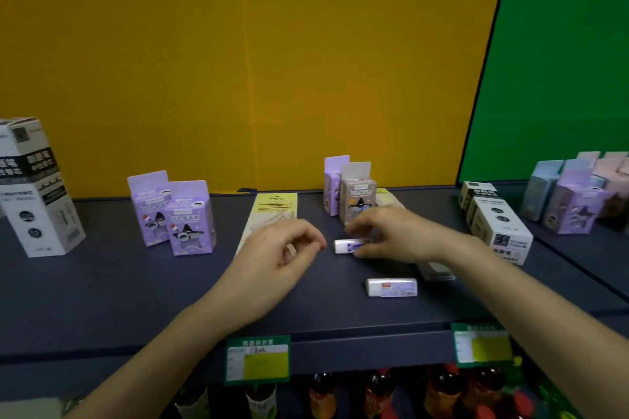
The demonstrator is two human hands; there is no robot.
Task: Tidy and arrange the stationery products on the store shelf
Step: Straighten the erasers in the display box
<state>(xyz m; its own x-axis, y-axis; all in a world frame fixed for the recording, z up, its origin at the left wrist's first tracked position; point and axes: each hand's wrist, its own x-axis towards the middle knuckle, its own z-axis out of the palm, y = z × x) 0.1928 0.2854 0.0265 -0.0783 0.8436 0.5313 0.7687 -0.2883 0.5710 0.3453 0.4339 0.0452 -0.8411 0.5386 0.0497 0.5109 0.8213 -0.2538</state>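
Observation:
A small white eraser with a purple label (345,246) lies on the dark shelf (136,289). My right hand (388,235) pinches its right end between thumb and fingers. My left hand (282,248) hovers just left of it, fingers loosely curled, holding nothing. A second white eraser (391,287) lies nearer the front edge. Two purple star-window boxes (185,218) stand at the left. Two more such boxes (354,194) stand behind my right hand.
A tall white and black box (37,187) stands far left. White and black boxes (493,221) lie at right, pastel boxes (575,194) beyond them. A flat yellow-labelled packet (272,211) lies at centre back. Green price tags (257,362) hang on the shelf edge above bottles (377,395).

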